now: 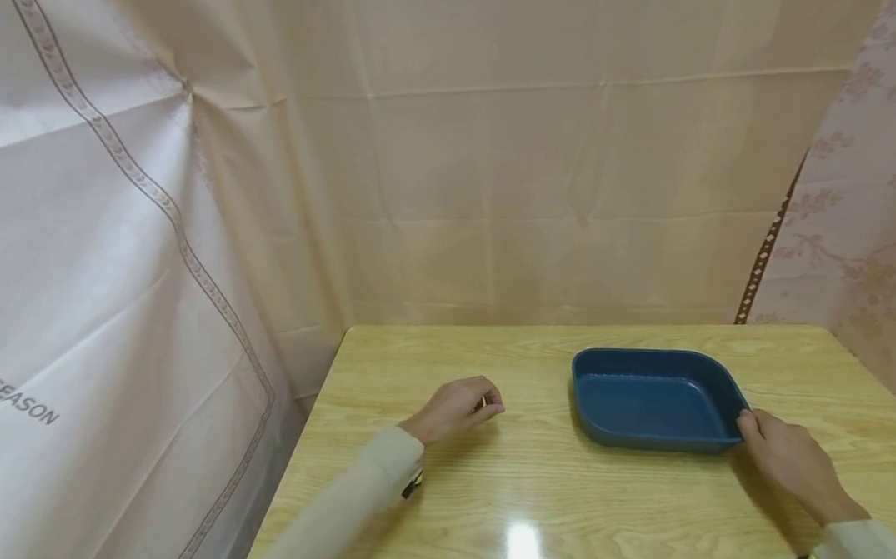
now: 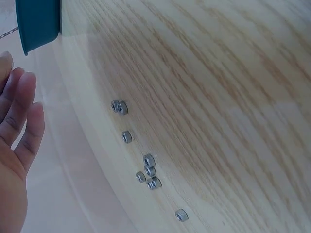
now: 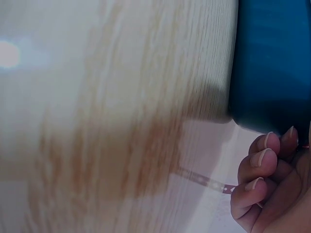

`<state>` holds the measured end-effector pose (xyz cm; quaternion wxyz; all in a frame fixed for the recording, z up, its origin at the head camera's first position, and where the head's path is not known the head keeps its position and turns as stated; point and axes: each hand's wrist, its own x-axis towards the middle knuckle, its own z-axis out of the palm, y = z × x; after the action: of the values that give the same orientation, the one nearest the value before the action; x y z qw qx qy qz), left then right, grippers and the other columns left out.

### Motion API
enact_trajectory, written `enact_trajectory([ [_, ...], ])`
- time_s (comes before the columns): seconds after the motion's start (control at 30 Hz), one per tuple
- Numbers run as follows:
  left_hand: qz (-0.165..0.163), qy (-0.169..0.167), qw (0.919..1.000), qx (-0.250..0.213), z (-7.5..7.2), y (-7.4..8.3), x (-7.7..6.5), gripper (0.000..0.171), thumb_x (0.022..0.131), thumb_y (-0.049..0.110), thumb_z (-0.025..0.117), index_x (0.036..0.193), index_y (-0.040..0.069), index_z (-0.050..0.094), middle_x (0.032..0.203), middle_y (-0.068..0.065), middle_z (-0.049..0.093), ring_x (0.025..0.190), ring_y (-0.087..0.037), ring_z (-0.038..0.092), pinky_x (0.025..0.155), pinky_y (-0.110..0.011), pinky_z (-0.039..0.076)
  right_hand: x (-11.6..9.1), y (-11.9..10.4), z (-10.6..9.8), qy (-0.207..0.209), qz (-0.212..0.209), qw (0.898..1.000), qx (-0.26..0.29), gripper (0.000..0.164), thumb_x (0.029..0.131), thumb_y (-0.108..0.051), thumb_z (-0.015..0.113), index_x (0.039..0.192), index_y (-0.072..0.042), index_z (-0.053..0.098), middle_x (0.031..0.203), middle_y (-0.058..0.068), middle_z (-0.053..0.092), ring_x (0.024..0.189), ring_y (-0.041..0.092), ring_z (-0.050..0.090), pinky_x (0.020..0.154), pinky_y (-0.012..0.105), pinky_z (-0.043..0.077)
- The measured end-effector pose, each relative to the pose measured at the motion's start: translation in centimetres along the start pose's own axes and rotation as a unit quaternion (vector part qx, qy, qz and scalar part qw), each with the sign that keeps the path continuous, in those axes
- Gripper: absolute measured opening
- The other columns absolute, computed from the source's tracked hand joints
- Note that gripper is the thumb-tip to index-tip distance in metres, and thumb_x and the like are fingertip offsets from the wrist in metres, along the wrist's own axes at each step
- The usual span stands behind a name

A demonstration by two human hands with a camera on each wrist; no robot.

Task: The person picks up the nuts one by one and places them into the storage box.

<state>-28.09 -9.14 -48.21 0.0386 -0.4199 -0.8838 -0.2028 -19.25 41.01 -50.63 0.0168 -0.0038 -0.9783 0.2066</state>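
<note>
A deep blue rectangular tray with rounded corners (image 1: pixel 648 400) stands on the right half of the wooden table, with nothing showing inside. My right hand (image 1: pixel 794 460) grips its near right corner, thumb over the rim; the right wrist view shows curled fingers (image 3: pixel 260 158) below the tray wall (image 3: pixel 272 63). Over the table, left of the tray, my left hand (image 1: pixel 457 408) hovers with loosely bent fingers. No object shows in it. In the left wrist view, several small metal nuts (image 2: pixel 149 160) lie scattered on the tabletop beside the left hand (image 2: pixel 19 131).
The pale wood table (image 1: pixel 578 507) reflects a bright light near its front. Cloth hangs all round: a beige curtain (image 1: pixel 488 161) behind, a white printed sheet (image 1: pixel 82 329) on the left and a floral one (image 1: pixel 873 211) on the right.
</note>
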Motion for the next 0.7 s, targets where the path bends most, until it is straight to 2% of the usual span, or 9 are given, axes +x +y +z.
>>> enact_trajectory([
  [0.3,0.023,0.012,0.9996,0.007,0.5,0.1,0.8,0.013,0.105,0.028,0.062,0.104,0.016,0.067,0.096,0.009,0.065,0.078,0.001,0.053,0.069,-0.012,0.044,0.0,0.3,-0.2,-0.008,0.0,1.0,-0.005,0.054,0.111,-0.034,0.024,0.11,0.004,0.063,0.112,0.037,0.063,0.099,0.062,0.059,0.068,0.062,0.048],
  [0.47,0.031,0.015,0.9993,0.017,0.6,0.4,1.2,0.014,0.104,0.028,0.062,0.104,0.015,0.068,0.096,0.008,0.066,0.077,0.001,0.052,0.068,-0.012,0.043,0.1,0.3,-0.1,-0.009,0.0,1.0,-0.003,0.054,0.111,-0.033,0.024,0.108,0.003,0.064,0.111,0.037,0.064,0.099,0.062,0.06,0.068,0.062,0.048],
  [0.63,0.033,0.019,0.9992,0.014,1.0,0.9,1.7,0.012,0.104,0.028,0.063,0.103,0.016,0.067,0.096,0.008,0.065,0.077,0.001,0.051,0.067,-0.012,0.042,0.1,0.0,-0.1,-0.008,-0.003,1.0,0.015,0.051,0.112,-0.033,0.025,0.1,-0.002,0.064,0.102,0.029,0.066,0.097,0.057,0.062,0.07,0.059,0.049],
  [0.7,0.037,0.018,0.9991,0.012,1.1,1.1,2.0,0.013,0.104,0.028,0.063,0.104,0.017,0.067,0.096,0.009,0.065,0.077,0.002,0.051,0.067,-0.011,0.042,-0.1,0.0,-0.1,-0.026,0.011,0.998,0.056,0.056,0.113,-0.039,0.025,0.093,-0.001,0.061,0.088,0.024,0.065,0.083,0.047,0.065,0.067,0.052,0.049],
])
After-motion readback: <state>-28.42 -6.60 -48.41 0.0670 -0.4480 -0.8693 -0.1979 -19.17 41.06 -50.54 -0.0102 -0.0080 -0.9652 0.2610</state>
